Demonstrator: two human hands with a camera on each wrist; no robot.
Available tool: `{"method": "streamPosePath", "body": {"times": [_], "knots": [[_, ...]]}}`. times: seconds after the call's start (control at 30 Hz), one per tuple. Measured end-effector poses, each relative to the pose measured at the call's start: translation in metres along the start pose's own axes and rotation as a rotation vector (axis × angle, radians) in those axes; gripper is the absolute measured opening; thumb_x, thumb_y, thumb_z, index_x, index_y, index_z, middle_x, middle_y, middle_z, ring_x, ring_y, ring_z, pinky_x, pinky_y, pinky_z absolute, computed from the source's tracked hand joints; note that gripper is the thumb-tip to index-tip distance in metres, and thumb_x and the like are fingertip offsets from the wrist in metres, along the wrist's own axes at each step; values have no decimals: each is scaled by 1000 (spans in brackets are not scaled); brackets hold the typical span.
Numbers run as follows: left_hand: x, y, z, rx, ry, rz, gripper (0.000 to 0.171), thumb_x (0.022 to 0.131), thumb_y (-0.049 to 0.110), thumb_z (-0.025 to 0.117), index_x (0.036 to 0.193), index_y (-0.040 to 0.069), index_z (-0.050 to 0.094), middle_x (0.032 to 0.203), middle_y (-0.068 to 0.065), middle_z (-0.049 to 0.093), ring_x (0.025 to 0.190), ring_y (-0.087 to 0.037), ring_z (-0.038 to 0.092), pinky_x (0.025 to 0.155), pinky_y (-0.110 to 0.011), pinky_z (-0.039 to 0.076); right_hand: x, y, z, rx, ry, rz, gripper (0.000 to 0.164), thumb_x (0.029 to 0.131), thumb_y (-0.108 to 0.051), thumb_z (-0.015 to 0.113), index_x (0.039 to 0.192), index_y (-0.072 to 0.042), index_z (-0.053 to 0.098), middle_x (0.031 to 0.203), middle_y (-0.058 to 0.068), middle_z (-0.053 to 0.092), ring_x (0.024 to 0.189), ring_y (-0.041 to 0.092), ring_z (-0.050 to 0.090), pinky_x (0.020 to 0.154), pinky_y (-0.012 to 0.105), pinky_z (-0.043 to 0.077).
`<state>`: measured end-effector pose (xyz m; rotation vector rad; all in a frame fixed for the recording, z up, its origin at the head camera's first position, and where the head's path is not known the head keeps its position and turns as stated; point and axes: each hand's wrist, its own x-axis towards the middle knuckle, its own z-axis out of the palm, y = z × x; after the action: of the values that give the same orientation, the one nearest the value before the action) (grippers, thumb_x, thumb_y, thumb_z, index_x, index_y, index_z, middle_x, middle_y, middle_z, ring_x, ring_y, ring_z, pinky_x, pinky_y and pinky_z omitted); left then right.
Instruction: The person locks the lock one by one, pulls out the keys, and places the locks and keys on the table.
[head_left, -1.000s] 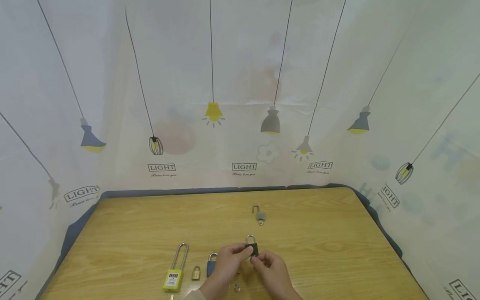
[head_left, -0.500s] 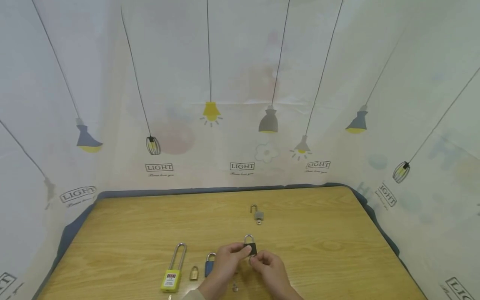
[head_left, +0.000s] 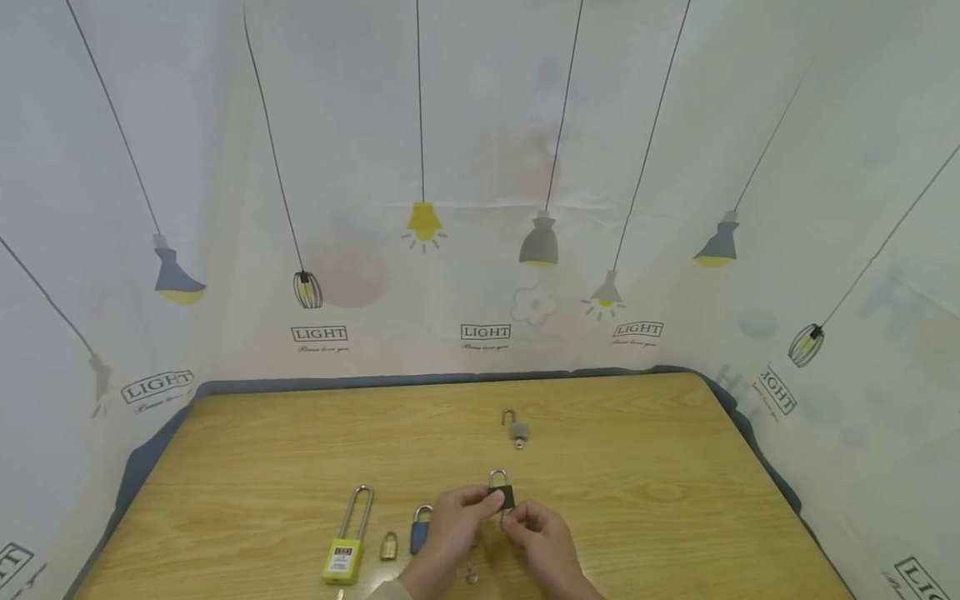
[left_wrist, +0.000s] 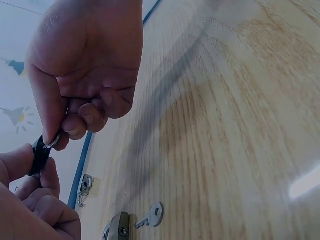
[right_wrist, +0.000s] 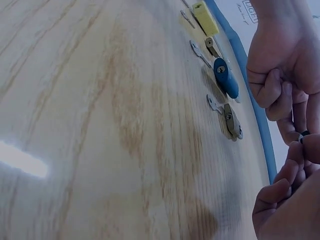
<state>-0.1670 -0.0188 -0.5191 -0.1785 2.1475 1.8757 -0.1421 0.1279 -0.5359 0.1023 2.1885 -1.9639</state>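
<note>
My left hand holds a small black padlock above the table, its silver shackle pointing away. At the padlock's bottom, my right hand pinches a small key, whose metal bow glints between thumb and fingers in the left wrist view. The fingers hide how far the key sits in the lock. Beyond the hands lies a grey padlock with its shackle swung out. A blue padlock lies partly behind my left hand. Below that hand are another padlock and its key.
Left on the wooden table lie a small brass padlock and a yellow long-shackle padlock. Loose keys lie before the locks in the right wrist view. A printed cloth stands around the table's far and side edges.
Both hands stay at nearly the same place on the black padlock. My right fingers shift slightly at its bottom; the view moves a little.
</note>
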Motion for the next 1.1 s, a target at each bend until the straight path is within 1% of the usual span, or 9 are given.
{"method": "streamPosePath", "body": {"times": [0.13, 0.43, 0.57, 0.7, 0.8, 0.9, 1.0, 1.1], "knots": [[0, 0, 1, -1, 6, 4, 36, 83, 42, 70, 101, 11, 71, 111, -4, 66, 111, -24, 51, 94, -53, 39, 0, 2, 0, 8, -12, 13, 21, 91, -17, 61, 90, 4, 59, 85, 2, 60, 86, 18, 52, 79, 33, 42], [-1, 0, 2, 9, -2, 3, 36, 83, 43, 71, 100, 12, 71, 112, -4, 66, 111, -25, 52, 94, -54, 40, -5, -1, -1, -9, -8, 1, 22, 91, -19, 61, 91, 3, 59, 88, 1, 59, 88, 18, 51, 79, 32, 41], [1, 2, 2, -15, -4, 6, 38, 84, 43, 69, 102, 10, 70, 116, -5, 65, 114, -28, 51, 96, -56, 37, -10, 1, -2, -51, -1, -6, 19, 88, -20, 63, 88, -1, 59, 85, 0, 57, 86, 19, 49, 76, 32, 39], [1, 4, 0, -29, -3, 15, 39, 84, 43, 70, 104, 10, 70, 116, -6, 65, 112, -26, 52, 96, -55, 38, -14, 6, -3, -120, 4, -14, 16, 87, -21, 65, 86, -5, 61, 82, 1, 57, 83, 19, 50, 74, 32, 38], [1, 5, 0, 1, -1, 12, 40, 82, 44, 71, 104, 11, 70, 114, -5, 66, 109, -24, 54, 93, -53, 41, -16, 8, -4, -156, 12, -19, 15, 87, -22, 65, 87, -7, 62, 81, 2, 57, 81, 19, 50, 72, 32, 38], [1, 4, -1, 40, 5, 2, 39, 81, 44, 72, 103, 11, 70, 114, -4, 66, 109, -25, 55, 92, -52, 43, -17, 9, -6, -190, 5, -27, 16, 88, -24, 65, 87, -9, 62, 82, 2, 58, 80, 18, 51, 71, 32, 39], [2, 2, -2, 79, 17, -3, 39, 82, 44, 72, 103, 12, 70, 114, -5, 66, 111, -28, 54, 91, -54, 43, -17, 11, -11, -233, -23, -64, 18, 89, -28, 65, 89, -10, 64, 84, 1, 61, 80, 17, 53, 72, 32, 42], [4, 1, -3, 113, 30, 7, 37, 83, 41, 71, 104, 11, 70, 116, -7, 65, 114, -31, 53, 92, -57, 42, -18, 13, -16, -256, -49, -109, 20, 89, -31, 66, 90, -11, 67, 87, 1, 65, 82, 16, 55, 73, 32, 44]]}}
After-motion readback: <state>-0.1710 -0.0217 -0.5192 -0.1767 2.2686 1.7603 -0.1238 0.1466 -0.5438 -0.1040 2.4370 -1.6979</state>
